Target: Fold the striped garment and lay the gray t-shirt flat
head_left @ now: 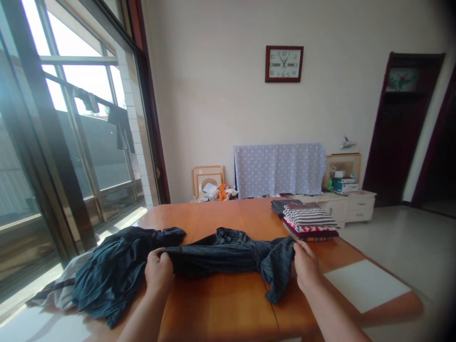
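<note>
A dark garment (228, 256) is stretched sideways above the wooden table (221, 308), partly bunched at its middle. My left hand (159, 271) is closed on its left end, thumb on top. At the other end, my right hand (305, 266) pinches a ribbed-looking part, and a loose corner hangs down beside it. What kind of garment it is cannot be made out. Left of my left hand lies a rumpled heap of dark clothes (110, 270), with a grey and white cloth (64, 280) under its left side.
A stack of folded clothes (309, 218), striped one on top, sits at the table's far right. A white sheet (368, 285) lies near the right edge. Behind the table stand a cloth-covered object (280, 171) and a low white cabinet (359, 209). Windows (81, 118) line the left.
</note>
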A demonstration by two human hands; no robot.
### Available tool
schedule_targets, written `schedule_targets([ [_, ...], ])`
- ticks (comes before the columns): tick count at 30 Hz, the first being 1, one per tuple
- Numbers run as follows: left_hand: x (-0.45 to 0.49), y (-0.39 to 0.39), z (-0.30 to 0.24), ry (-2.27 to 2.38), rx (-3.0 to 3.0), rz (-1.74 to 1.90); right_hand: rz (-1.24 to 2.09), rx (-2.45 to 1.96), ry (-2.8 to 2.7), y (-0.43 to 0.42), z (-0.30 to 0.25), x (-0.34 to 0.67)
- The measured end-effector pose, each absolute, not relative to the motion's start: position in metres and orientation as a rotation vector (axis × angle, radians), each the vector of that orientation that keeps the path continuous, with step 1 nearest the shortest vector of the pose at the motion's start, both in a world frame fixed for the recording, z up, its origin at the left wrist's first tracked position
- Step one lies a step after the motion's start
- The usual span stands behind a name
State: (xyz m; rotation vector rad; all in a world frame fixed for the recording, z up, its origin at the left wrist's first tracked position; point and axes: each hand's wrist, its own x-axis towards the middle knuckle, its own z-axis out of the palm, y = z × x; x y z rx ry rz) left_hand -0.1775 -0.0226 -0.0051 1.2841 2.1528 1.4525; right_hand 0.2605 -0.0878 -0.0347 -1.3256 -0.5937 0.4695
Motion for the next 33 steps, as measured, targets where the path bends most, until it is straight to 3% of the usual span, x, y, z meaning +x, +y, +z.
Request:
schedule_targets([
  [8, -0.129, -0.066, 0.007, 2.292, 1.567, 1.303, 0.096, -1.569, -0.709, -0.127, -0.05, 0.291],
  [10, -0.105, -0.076, 0.005, 2.109, 1.732, 1.317, -0.044, -1.607, -0.906, -0.134, -0.037, 0.276],
  [15, -0.044, -0.099, -0.02, 1.361, 1.851, 1.257, 0.121, -1.612, -1.518, -0.146, -0.017, 0.215],
  [18, -0.019, -0.11, -0.035, 1.148, 1.779, 1.199, 0.094, -1.685, -1.681, -0.148, -0.019, 0.193],
  [21, -0.008, -0.117, -0.04, 1.099, 1.657, 1.182, 0.281, -1.584, -1.514, -0.149, -0.016, 0.19],
  [28, 0.012, -0.135, -0.026, 0.887, 1.109, 1.061, 1.063, -0.855, -0.847, -0.163, 0.01, 0.189],
  [33, 0.024, -0.143, -0.03, 0.701, 0.883, 1.08, 1.415, -0.825, -0.924, -0.18, 0.006, 0.179],
])
